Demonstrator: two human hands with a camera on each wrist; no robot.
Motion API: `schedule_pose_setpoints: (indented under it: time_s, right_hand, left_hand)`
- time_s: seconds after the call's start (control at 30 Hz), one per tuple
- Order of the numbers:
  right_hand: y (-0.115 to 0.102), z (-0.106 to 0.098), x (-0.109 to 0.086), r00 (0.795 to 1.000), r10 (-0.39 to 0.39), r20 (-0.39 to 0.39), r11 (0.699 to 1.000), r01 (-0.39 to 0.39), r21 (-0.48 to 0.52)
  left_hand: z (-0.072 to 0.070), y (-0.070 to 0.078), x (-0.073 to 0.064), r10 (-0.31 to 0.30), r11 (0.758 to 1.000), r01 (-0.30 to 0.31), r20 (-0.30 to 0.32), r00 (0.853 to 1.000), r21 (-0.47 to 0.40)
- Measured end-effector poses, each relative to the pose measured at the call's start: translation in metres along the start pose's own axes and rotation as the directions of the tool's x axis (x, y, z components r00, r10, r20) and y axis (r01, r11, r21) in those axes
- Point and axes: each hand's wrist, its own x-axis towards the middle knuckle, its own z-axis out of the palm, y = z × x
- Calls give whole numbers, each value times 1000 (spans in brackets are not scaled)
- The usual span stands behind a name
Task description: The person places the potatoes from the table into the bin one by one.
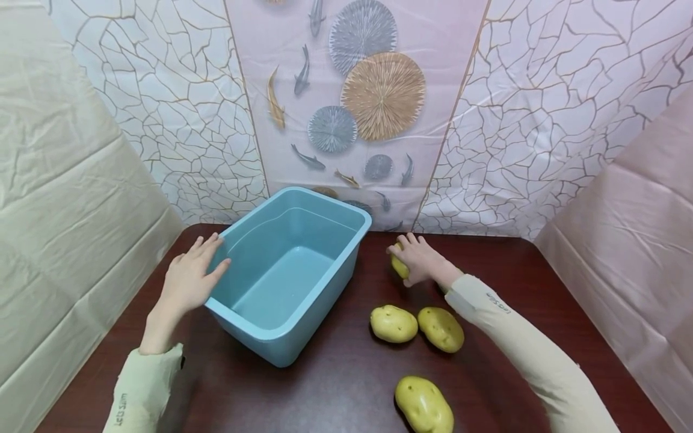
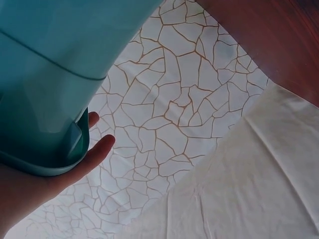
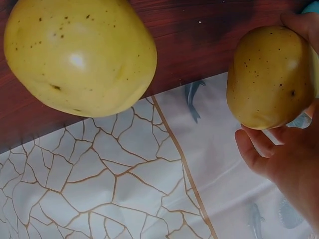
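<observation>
My right hand [image 1: 421, 260] grips a yellow potato [image 1: 399, 264] at the far side of the table, right of a blue plastic tub [image 1: 325, 300]. In the right wrist view, thumb and fingers surround the held potato [image 3: 269, 77], and another potato [image 3: 79, 55] looms close to the camera. My left hand [image 1: 189, 273] rests at the tub's left rim, its fingers extended; the left wrist view shows the rim [image 2: 50, 170] against the hand. Nearer me lie two potatoes side by side, one pale [image 1: 393, 323] and one darker [image 1: 441, 329].
One more potato [image 1: 424, 406] lies near the table's front edge. The dark reddish table [image 1: 335, 397] is bounded by a patterned cloth [image 1: 189, 120] behind and plain cloth [image 1: 644, 252] at the sides. No contents show inside the tub.
</observation>
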Motion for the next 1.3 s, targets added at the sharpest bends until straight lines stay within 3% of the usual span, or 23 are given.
schedule_pose_setpoints:
  time_s: [0.2,0.43,0.67,1.3]
  right_hand:
    - [0,-4,-7,1000,-5,-16,1000,5,7]
    - [-3,-9,-13,998,-29,-56,1000,30,5]
    - [-7,-16,-19,997,-20,-75,999,22,23]
    - [-15,-41,-36,993,-4,-117,995,16,99]
  left_hand:
    - [-4,2,1,-2,1000,0,70,998,19]
    - [-7,9,0,-45,998,39,154,987,43]
    - [-5,12,0,-56,996,42,168,984,83]
    - [-3,12,-2,-55,997,45,153,987,67]
